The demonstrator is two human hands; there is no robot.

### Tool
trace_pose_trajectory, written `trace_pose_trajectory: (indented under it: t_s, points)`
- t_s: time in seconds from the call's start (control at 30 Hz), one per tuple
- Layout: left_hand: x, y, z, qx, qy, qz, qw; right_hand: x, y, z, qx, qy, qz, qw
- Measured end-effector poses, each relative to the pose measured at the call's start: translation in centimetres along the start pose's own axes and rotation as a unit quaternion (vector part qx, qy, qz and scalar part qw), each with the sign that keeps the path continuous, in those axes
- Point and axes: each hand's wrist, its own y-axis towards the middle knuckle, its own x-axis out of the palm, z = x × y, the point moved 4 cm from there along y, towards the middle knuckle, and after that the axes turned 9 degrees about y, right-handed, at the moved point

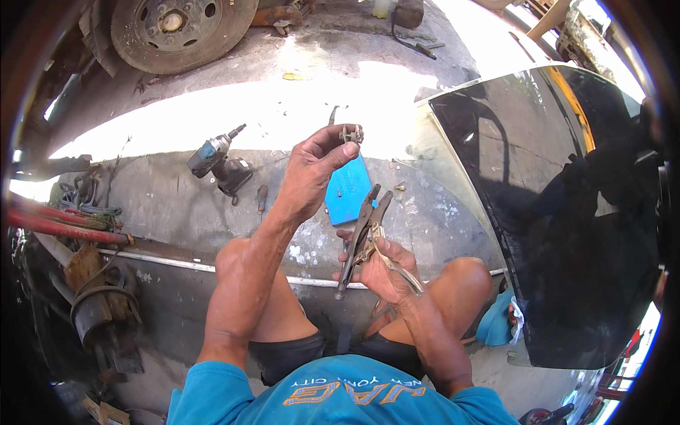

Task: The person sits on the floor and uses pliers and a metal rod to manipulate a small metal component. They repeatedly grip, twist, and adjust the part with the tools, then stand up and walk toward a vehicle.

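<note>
1. One left hand [308, 170]: fingertips pinch one small metal part [351, 134].
2. One right hand [394, 276]: fingers loosely grasp one pair of locking pliers [360, 234], nearer the body than the left fingers.
3. One flat blue object [348, 193], one power driver [211, 156]: ground, right and left of the left wrist.

Locking pliers [360, 234]: metal; body looks dark and dull, lever brighter and smoother. Small part [352, 134]: metal, dull, rough-looking. Blue flat piece [347, 195]: smooth, appears to be plastic. Power driver [206, 157]: plastic housing, metal nose. Large dark panel [559, 234]: glossy, reflects like glass. Tyre [173, 62]: matt, dusty rubber. Floor [149, 205]: rough concrete, pale-spotted. Shirt [276, 411]: matt cloth, printed.
</note>
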Motion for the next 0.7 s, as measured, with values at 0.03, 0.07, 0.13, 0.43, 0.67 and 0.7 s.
trace_pose_trajectory:
  t_s: [0.03,0.07,0.13,0.43,0.67,0.7]
  points:
    - [0.1,0.2,-0.3,0.0,-0.002,0.0,1.0,0.4,-0.3,0.1,0.002,-0.063,0.027,0.998]
    - [0.2,0.4,-0.6,0.001,-0.003,0.0,1.0,0.9,-0.5,0.3,0.004,-0.126,0.055,0.991]
    - [0.2,0.5,-0.9,-0.007,0.0,0.002,1.0,2.3,-0.6,0.1,-0.001,-0.299,0.085,0.95]
    - [0.8,0.1,-1.5,-0.015,0.068,0.012,0.998,5.1,1.3,-4.7,-0.186,-0.552,0.072,0.809]
    - [1.5,-0.2,-2.3,-0.014,0.071,0.019,0.997,5.2,1.8,-3.8,-0.238,-0.558,0.084,0.79]
    - [1.6,-0.2,-2.3,-0.01,0.079,0.018,0.997,5.1,1.9,-3.9,-0.239,-0.564,0.087,0.786]
